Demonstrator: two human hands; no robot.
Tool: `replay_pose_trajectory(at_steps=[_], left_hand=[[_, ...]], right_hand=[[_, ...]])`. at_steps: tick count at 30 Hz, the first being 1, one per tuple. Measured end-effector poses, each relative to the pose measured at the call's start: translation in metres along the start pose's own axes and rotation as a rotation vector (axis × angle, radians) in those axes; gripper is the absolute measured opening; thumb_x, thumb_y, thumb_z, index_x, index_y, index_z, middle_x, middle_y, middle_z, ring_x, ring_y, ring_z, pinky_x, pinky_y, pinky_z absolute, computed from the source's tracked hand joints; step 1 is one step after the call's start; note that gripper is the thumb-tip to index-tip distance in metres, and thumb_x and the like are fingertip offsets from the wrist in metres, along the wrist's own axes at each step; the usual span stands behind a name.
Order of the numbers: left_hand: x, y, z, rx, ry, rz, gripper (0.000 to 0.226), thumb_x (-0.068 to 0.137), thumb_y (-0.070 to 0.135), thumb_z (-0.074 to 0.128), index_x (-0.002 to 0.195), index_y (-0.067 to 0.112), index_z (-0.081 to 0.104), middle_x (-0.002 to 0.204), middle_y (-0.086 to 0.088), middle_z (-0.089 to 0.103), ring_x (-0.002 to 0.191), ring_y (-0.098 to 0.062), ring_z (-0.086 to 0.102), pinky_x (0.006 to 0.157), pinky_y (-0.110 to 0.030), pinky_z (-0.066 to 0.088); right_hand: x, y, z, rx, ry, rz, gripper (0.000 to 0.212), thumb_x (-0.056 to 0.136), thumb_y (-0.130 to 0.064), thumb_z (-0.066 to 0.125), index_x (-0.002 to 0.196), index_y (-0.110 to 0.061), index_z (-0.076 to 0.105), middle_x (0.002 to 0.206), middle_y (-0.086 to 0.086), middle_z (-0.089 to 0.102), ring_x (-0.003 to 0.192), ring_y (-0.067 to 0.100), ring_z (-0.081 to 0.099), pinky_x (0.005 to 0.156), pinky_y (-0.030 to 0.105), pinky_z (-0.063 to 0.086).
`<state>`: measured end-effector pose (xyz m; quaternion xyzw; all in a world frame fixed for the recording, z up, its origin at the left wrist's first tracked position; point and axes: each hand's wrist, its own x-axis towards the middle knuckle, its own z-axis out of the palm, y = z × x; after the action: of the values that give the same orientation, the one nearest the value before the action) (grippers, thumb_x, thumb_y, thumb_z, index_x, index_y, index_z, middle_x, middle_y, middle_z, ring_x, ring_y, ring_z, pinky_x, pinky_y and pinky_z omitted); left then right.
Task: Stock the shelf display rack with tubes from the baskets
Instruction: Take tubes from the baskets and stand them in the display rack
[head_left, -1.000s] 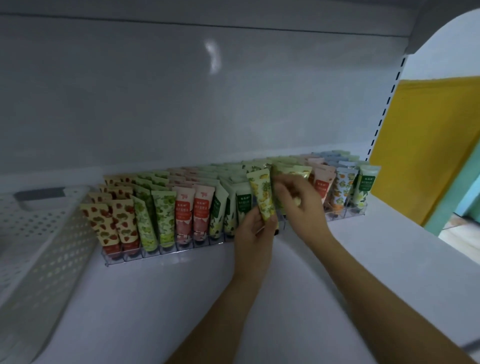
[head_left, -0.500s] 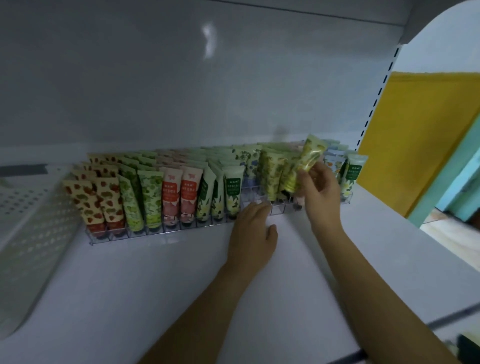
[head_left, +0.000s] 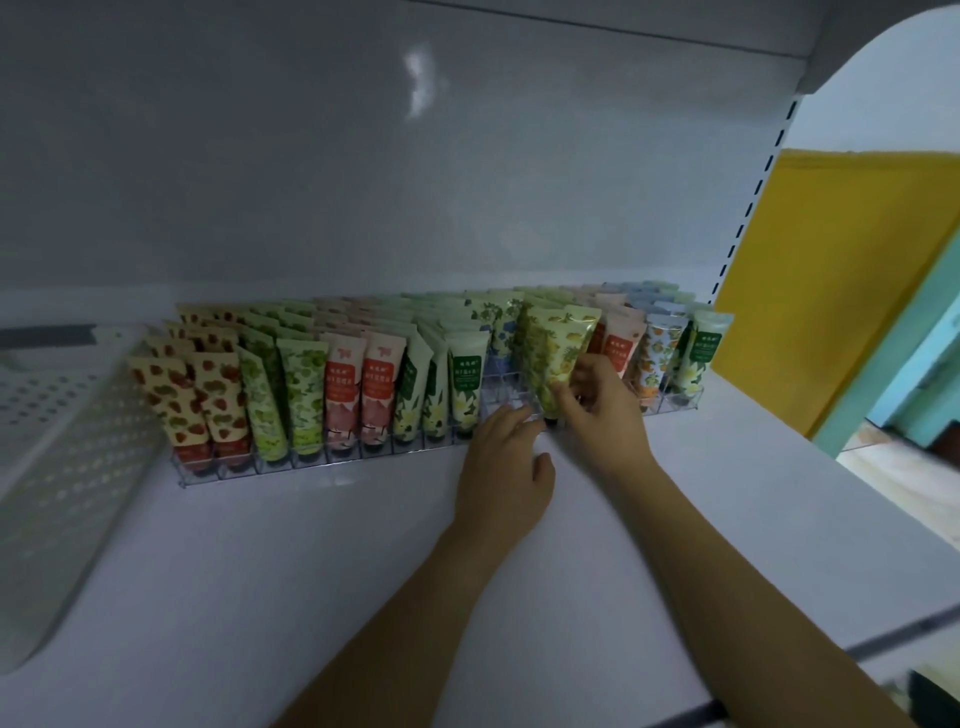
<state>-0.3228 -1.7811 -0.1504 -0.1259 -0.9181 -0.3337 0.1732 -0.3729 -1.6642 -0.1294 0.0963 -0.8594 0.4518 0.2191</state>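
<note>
Basket (head_left: 62, 441), white and perforated, sits at nine o'clock on the shelf (head_left: 260, 571), near the left end of the clear rack (head_left: 311, 464). The rack runs across the middle, packed with tubes standing cap down: strawberry tubes (head_left: 176, 400) first, then green tubes (head_left: 301, 395), pink tubes (head_left: 340, 395) and white tubes (head_left: 465, 384). At five o'clock from the white tubes the left hand (head_left: 506, 467) lies palm down, fingers loosely straight, tips at the rack's front edge, holding nothing. At its two o'clock the right hand (head_left: 602, 410) pinches the lower part of a yellow tube (head_left: 558, 358), which stands near upright, cap down, in the front row; whether the cap is seated I cannot tell. At three o'clock from it stands an orange tube (head_left: 654, 358). A yellow panel (head_left: 831, 286) rises at two o'clock beyond the shelf.
</note>
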Motion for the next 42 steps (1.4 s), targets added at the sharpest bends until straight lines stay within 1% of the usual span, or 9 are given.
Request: replay_pose_trajectory(at_steps=[7,13,17,20,24,27,32,37,42], left_hand=[[-0.005,0.009,-0.018,-0.148,0.142,0.057,0.037,0.092,0.01,0.046,0.129,0.006,0.051,0.139,-0.005,0.046,0.133,-0.019,0.035,0.112,-0.023,0.023],[-0.016,0.005,-0.114,-0.05,0.394,0.156,0.039,0.086,0.02,0.041,0.114,0.002,0.062,0.119,-0.011,0.062,0.111,-0.016,0.052,0.099,-0.002,0.018],[-0.058,-0.023,-0.213,0.146,0.446,0.171,0.041,0.081,0.022,0.039,0.106,0.003,0.065,0.108,-0.012,0.066,0.1,-0.013,0.055,0.091,-0.013,0.032],[-0.102,-0.054,-0.287,0.292,0.428,0.063,0.04,0.083,0.026,0.041,0.108,0.006,0.065,0.108,-0.01,0.063,0.098,-0.015,0.056,0.086,-0.02,0.039],[-0.155,-0.101,-0.37,0.477,0.449,-0.165,0.031,0.086,0.02,0.051,0.111,0.007,0.065,0.108,-0.011,0.063,0.098,-0.023,0.059,0.078,-0.012,0.031],[-0.182,-0.139,-0.413,0.556,0.393,-0.367,0.028,0.092,0.014,0.051,0.118,0.008,0.061,0.116,-0.011,0.061,0.103,-0.022,0.058,0.082,-0.022,0.038],[-0.193,-0.197,-0.449,0.516,0.075,-0.66,0.033,0.092,0.013,0.052,0.124,0.008,0.056,0.126,-0.007,0.058,0.112,-0.021,0.056,0.095,-0.028,0.042],[-0.184,-0.234,-0.446,0.482,-0.247,-0.783,0.022,0.089,0.014,0.055,0.109,0.012,0.062,0.104,-0.006,0.057,0.1,-0.025,0.056,0.091,-0.035,0.044],[-0.179,-0.257,-0.44,0.587,-0.236,-0.855,0.044,0.087,0.015,0.059,0.13,0.011,0.051,0.129,-0.008,0.054,0.113,-0.027,0.052,0.094,-0.035,0.046]], right_hand=[[-0.001,-0.029,-0.015,0.032,0.27,-0.173,0.036,0.085,-0.018,0.058,0.115,0.0,0.052,0.099,0.016,0.057,0.087,0.024,0.056,0.075,0.037,0.048],[0.003,-0.106,0.006,0.134,0.258,-0.363,0.038,0.085,-0.023,0.053,0.119,-0.006,0.053,0.106,-0.003,0.051,0.09,0.011,0.051,0.079,0.021,0.042],[-0.009,-0.184,0.065,0.215,0.038,-0.501,0.03,0.088,-0.025,0.05,0.114,-0.012,0.058,0.106,-0.008,0.049,0.088,0.002,0.049,0.075,0.004,0.036],[-0.026,-0.246,0.115,0.24,-0.215,-0.604,0.024,0.091,-0.022,0.05,0.111,-0.016,0.06,0.105,-0.009,0.048,0.089,0.004,0.05,0.076,0.006,0.037],[-0.055,-0.316,0.174,0.232,-0.596,-0.686,0.018,0.094,-0.021,0.049,0.107,-0.019,0.061,0.105,-0.006,0.05,0.091,0.003,0.05,0.075,0.002,0.036],[-0.068,-0.352,0.216,0.16,-0.757,-0.769,0.019,0.094,-0.024,0.05,0.108,-0.02,0.062,0.108,-0.002,0.056,0.095,0.006,0.052,0.077,0.014,0.036],[-0.071,-0.379,0.277,0.07,-0.977,-0.696,0.021,0.093,-0.025,0.053,0.11,-0.018,0.063,0.115,-0.001,0.062,0.098,0.007,0.053,0.091,0.024,0.041],[-0.06,-0.396,0.315,-0.116,-1.139,-0.664,0.033,0.087,-0.027,0.062,0.118,-0.014,0.061,0.127,0.002,0.058,0.112,0.014,0.055,0.091,0.022,0.039],[-0.057,-0.416,0.34,-0.605,-1.404,-0.733,0.05,0.082,-0.036,0.066,0.129,-0.022,0.054,0.138,-0.004,0.047,0.123,0.015,0.045,0.095,0.022,0.035]])
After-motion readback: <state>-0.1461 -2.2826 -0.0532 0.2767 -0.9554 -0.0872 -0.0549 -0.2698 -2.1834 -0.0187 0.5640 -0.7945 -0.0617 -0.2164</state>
